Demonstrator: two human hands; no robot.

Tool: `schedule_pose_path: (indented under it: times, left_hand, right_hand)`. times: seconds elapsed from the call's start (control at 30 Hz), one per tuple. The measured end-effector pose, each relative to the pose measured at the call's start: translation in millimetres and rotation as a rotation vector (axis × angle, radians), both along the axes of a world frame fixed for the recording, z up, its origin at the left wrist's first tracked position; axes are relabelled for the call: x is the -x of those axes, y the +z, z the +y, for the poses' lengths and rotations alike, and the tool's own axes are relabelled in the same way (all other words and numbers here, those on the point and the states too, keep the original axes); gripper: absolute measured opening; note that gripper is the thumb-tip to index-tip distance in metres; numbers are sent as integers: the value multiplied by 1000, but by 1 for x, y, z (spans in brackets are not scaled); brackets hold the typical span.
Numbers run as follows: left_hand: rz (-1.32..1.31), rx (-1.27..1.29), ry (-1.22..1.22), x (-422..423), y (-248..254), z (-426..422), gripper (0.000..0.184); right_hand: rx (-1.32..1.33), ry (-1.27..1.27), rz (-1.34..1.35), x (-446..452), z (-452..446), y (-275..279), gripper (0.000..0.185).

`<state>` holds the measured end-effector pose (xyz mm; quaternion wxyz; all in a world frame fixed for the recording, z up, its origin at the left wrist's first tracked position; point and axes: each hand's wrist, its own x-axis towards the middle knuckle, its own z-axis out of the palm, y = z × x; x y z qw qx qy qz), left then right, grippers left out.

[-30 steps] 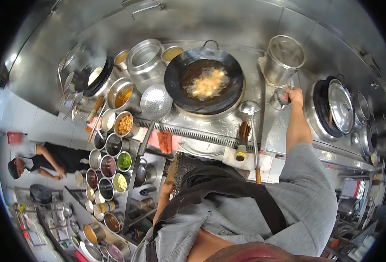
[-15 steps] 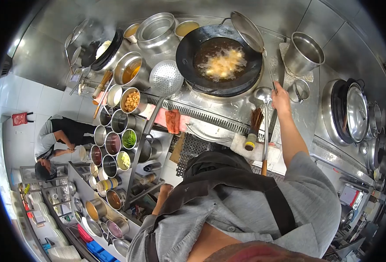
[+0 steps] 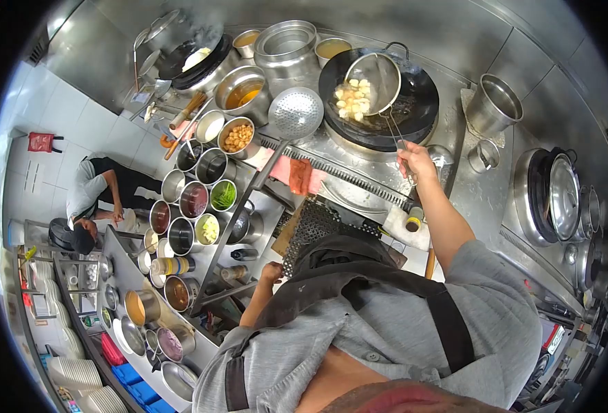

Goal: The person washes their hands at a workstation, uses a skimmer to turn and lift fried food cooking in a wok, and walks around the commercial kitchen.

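Note:
My right hand (image 3: pixel 416 164) is closed around the wire handle of a round mesh strainer (image 3: pixel 381 77). The strainer is tilted inside a large black wok (image 3: pixel 421 103). Pale, golden-edged food chunks (image 3: pixel 353 103) lie at the strainer's left edge; I cannot tell whether they are in the mesh or in the wok. Under my right forearm lies a ladle (image 3: pixel 441 155), mostly hidden, with its wooden handle end showing below. My left hand (image 3: pixel 271 273) hangs low beside my apron, fingers curled, apparently around nothing.
A perforated skimmer (image 3: pixel 296 113) rests left of the wok. Beyond it are a pot of amber liquid (image 3: pixel 243 91), a pot of brown chunks (image 3: pixel 238 135) and several ingredient pots. A steel pot (image 3: pixel 494 103) stands right. A co-worker (image 3: pixel 94 196) is at far left.
My right hand has moved left and taken hold of the strainer, which leaned on the wok's right rim. The strainer is now down in the wok at the food. The view has shifted.

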<state>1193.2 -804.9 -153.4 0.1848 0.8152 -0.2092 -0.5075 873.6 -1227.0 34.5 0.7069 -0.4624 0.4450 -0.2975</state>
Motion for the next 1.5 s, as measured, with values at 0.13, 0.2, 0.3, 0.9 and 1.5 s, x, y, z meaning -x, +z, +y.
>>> schedule_pose_path:
  times: [0.13,0.2,0.3,0.9,1.5]
  left_hand:
    - [-52,-70,-79,-34,-24,59,18]
    - [-114,-70,-252,-48,-41,95,18]
    - [27,-358,332,-50,-61,125,18]
    - [238,-33,265,-44,-55,36,20]
    - [79,-132,117,-16,-34,81,14]
  right_hand:
    - [182,48,205,-5,31,50,39]
    - [284,56,342,-4,40,60,50]
    - [352,34,494,-5,55,73,47]
    - [743,32,1196,60,71,69,41]
    - [58,-313,126,-11,-65,-25,3]
